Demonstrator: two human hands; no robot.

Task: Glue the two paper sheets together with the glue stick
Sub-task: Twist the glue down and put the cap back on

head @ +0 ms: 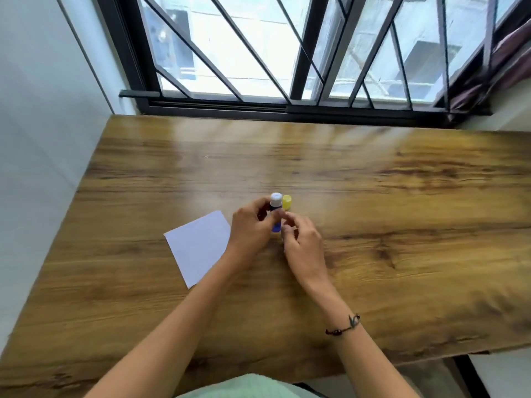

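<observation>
Near the middle of the table [373,173], the glue stick [275,209] is held upright in the left hand [251,232], whose fingers are curled round its blue barrel; the white tip points up and away toward the window edge. Its yellow cap [287,203] is seen just beside the tip, on the right. The right hand [300,239] is loosely curled, fingertips touching the barrel; whether anything is pinched cannot be told. The paper [201,245] lies flat just left of the left hand, toward the table's left edge, so the stick would have to be tilted down and leftward; only one sheet can be made out.
</observation>
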